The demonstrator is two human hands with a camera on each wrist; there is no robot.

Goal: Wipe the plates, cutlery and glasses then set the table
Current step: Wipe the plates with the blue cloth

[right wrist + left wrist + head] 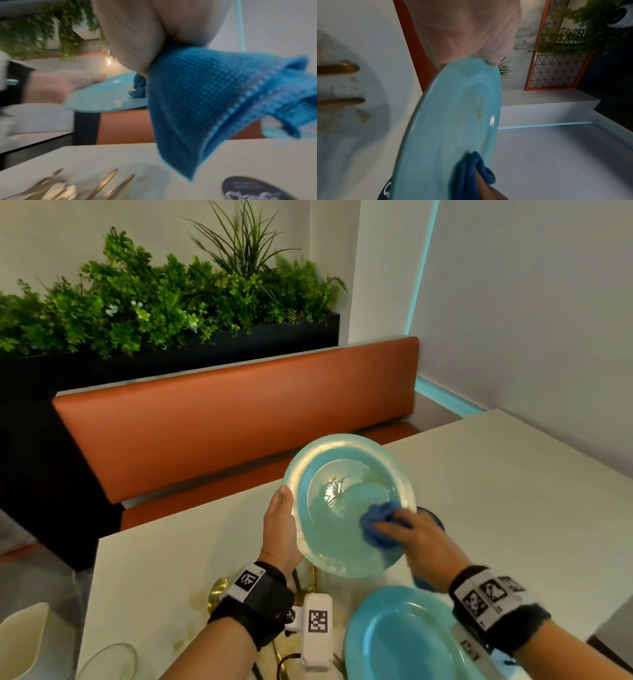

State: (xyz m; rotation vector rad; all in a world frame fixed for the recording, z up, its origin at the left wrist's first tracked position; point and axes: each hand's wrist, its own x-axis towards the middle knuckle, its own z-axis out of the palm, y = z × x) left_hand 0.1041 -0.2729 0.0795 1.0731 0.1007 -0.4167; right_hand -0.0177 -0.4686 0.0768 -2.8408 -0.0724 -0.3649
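Little can be read. A dark round disc lying on the pale table carries white lettering, too blurred in the right wrist view to make out. In the left wrist view a dark edge behind the tilted light-blue plate shows a white "C" and part of a further letter. The black wrist bands and a white block bear square black-and-white coded markers, with no words.

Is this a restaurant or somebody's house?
Probably a restaurant or café: an orange booth bench along the table, a long planter of greenery behind it, and gold cutlery waiting.
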